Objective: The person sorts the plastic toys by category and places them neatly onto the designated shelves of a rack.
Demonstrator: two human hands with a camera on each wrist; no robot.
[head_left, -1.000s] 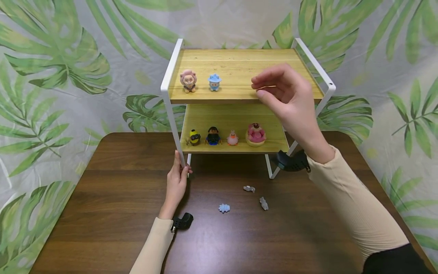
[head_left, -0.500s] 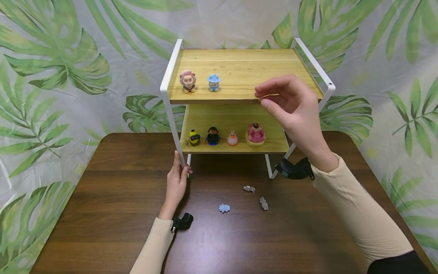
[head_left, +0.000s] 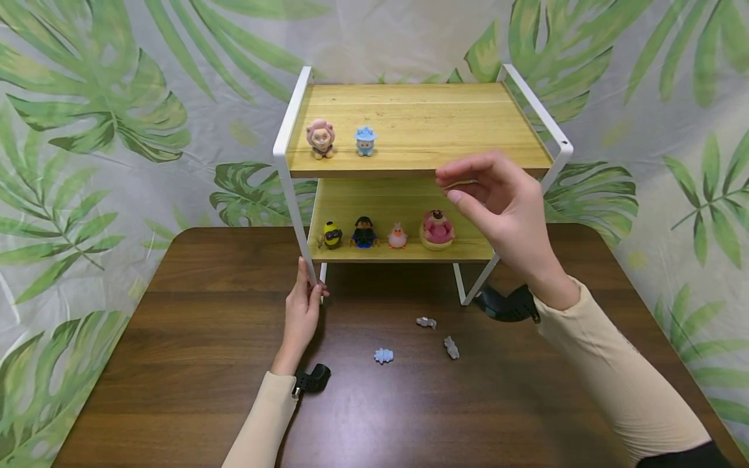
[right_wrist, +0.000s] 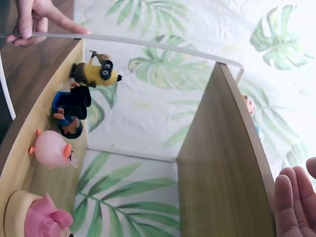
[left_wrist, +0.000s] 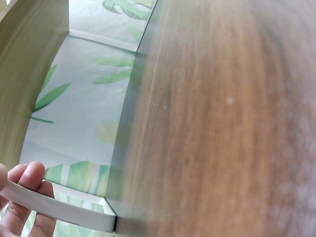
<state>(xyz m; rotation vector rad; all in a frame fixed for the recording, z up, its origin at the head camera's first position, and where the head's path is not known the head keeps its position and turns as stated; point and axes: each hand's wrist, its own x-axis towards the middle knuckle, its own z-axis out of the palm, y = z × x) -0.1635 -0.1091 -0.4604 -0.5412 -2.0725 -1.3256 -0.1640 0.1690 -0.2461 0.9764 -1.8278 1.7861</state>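
A two-tier shelf (head_left: 409, 123) with wooden boards and a white metal frame stands on the table. My left hand (head_left: 302, 312) grips its front left leg (left_wrist: 64, 207) low down, fingers curled around the white bar. My right hand (head_left: 509, 214) hovers in front of the shelf's right half, fingers loosely bent, thumb and fingertips apart, holding nothing. On the upper board are a pink-maned figurine (head_left: 320, 138) and a blue-hatted figurine (head_left: 365, 141). Below, a yellow minion figurine (right_wrist: 96, 73), a black-and-blue figurine (head_left: 364, 233), a pink bird figurine (right_wrist: 51, 148) and a pink bear figurine (head_left: 437, 231) form a row.
On the brown table (head_left: 193, 364), in front of the shelf, lie a small light-blue figurine (head_left: 383, 355) and two small grey pieces, one a grey figurine (head_left: 451, 347) near the right. A leaf-patterned cloth (head_left: 88, 130) hangs behind and at both sides.
My right hand has come down and slightly right, from over the upper board's front edge to in front of the gap between the boards. My left hand stays on the leg.
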